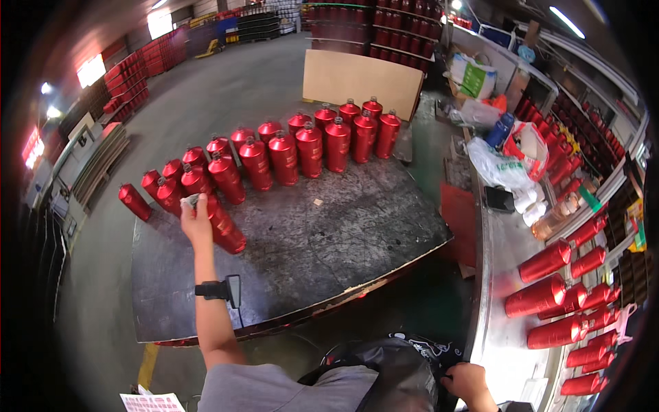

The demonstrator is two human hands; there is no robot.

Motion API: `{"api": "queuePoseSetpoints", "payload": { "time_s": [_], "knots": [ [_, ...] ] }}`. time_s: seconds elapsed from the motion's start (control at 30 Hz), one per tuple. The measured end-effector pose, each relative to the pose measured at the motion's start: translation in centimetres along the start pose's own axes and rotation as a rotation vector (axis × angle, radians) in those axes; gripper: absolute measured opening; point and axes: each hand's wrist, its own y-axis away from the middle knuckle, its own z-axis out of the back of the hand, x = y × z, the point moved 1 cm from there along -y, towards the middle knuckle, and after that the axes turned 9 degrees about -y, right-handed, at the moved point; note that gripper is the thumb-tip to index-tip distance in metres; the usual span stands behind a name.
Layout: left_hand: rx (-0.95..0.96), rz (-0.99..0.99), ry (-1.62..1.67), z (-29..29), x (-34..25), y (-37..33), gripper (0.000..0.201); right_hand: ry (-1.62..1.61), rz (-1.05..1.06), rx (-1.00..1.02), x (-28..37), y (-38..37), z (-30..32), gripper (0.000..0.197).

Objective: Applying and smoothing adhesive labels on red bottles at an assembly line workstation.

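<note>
My left hand [195, 214] is closed around the neck of a red metallic bottle [227, 231], which tilts on the near left part of the dark table [316, 233]. A small greyish piece [191, 200] shows at its fingertips; I cannot tell what it is. Just beyond stand several like red bottles [282, 158] in staggered rows, running from the table's left edge to its far right corner. My right hand [468, 382] is low at the right, beside a dark garment or bag [405, 374] and the metal bench. Its fingers look curled, and anything in them is hidden.
Along the right runs a metal bench [504, 275] with several red bottles [535, 295], plastic bags [504, 165], a blue bottle [500, 129] and a dark box [499, 199]. A tan board [360, 79] stands behind the table. Stacked red bottles [405, 27] fill racks farther back.
</note>
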Motion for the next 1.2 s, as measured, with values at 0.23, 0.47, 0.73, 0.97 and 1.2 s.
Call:
{"api": "queuePoseSetpoints", "payload": {
  "time_s": [0.23, 0.47, 0.73, 0.97, 1.2],
  "knots": [
    [-0.359, -0.044, -0.388, 6.6, 9.8, -6.0, 0.034, 0.327, -0.278, 0.088, 0.4, -1.3, -2.0, 0.037],
    [-0.532, 0.007, -0.505, 7.2, 18.3, -14.1, 0.037, 0.312, -0.248, -0.025, 0.6, -0.4, -2.9, 0.036],
    [-0.443, -0.073, -0.312, 6.0, 24.5, -18.0, 0.044, 0.224, -0.324, -0.080, -0.2, -0.4, -4.1, 0.032],
    [-0.328, -0.006, -0.309, 4.4, 27.5, -21.3, 0.040, 0.164, -0.371, -0.095, -0.3, -0.1, -4.6, 0.029],
    [-0.109, 0.118, -0.214, -0.2, 29.6, -24.7, 0.039, -0.143, -0.346, -0.112, 2.9, 1.9, -2.3, 0.025]
  ]
}}
